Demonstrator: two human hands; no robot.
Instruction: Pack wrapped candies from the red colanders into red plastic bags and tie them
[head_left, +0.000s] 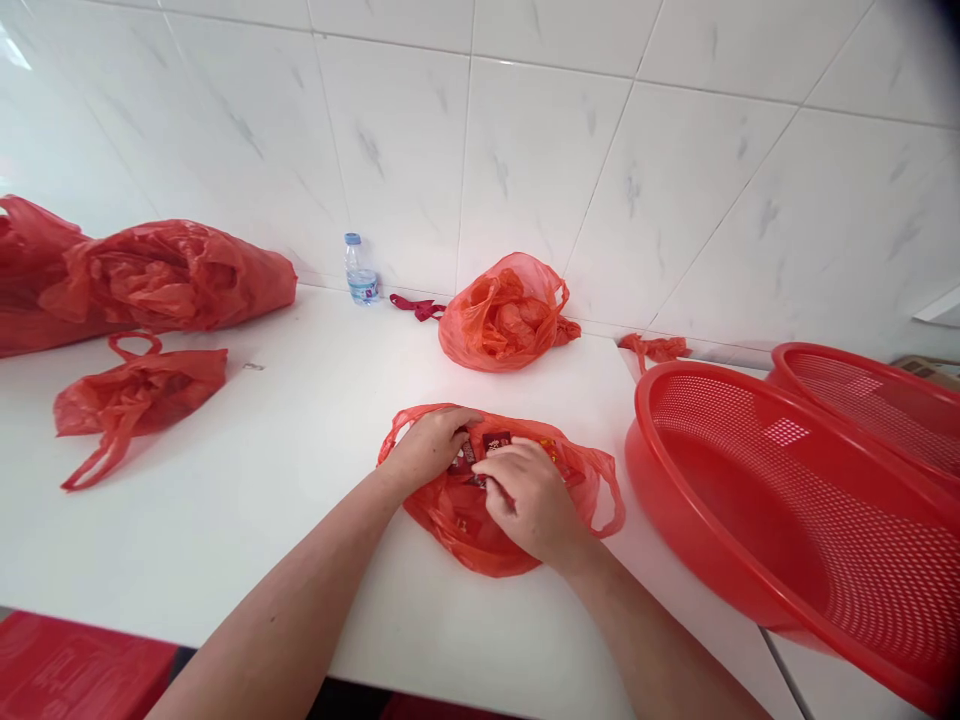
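The white table [285,450] is partly covered by a red basket [679,545], set right of an open red bag [480,555]. In the bag's mouth, the right hand [529,500] and left hand [431,447] are held with fingers curled; whether anything is pinched cannot be told. Small dark packets [495,441] are exposed between them.

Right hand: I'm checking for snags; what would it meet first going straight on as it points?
The right hand would probably meet a small dark red packet in the open red bag, with the left hand close beyond; depth is unclear.
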